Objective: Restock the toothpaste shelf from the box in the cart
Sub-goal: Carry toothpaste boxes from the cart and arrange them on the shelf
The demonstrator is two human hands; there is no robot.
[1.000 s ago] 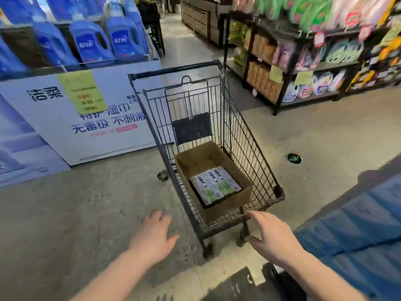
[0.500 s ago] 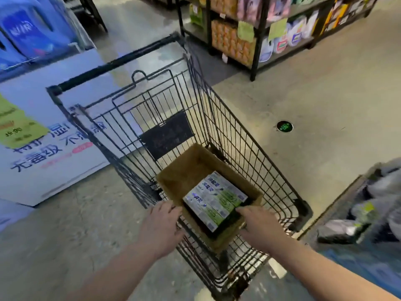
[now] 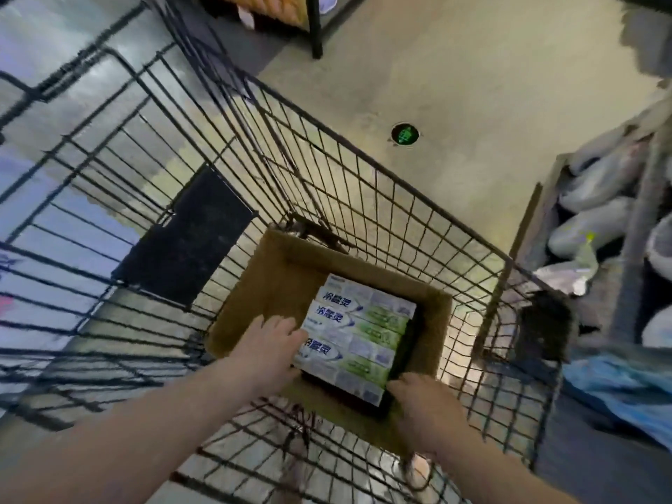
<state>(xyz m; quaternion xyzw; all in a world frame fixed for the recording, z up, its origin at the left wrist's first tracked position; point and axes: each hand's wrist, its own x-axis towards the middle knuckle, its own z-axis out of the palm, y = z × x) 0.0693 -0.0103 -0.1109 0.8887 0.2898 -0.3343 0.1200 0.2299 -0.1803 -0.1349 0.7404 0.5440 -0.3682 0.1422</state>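
A black wire cart fills the view from above. Inside it sits an open cardboard box. White-and-green toothpaste boxes lie side by side in the box, three showing on top. My left hand reaches into the box, and its fairly straight fingers touch the left ends of the toothpaste boxes. My right hand is at the near right corner of the stack. Its fingers dip down beside the stack, so its hold is hidden.
A black panel hangs on the cart's far wall. A low shelf with white bags stands to the right. Blue packaging lies below that shelf. A green floor marker is beyond the cart, and a shelf post rises at the top.
I have leaned in over the cart. Both hands went from the cart's near rim into the cardboard box and now sit at the two ends of the toothpaste boxes.
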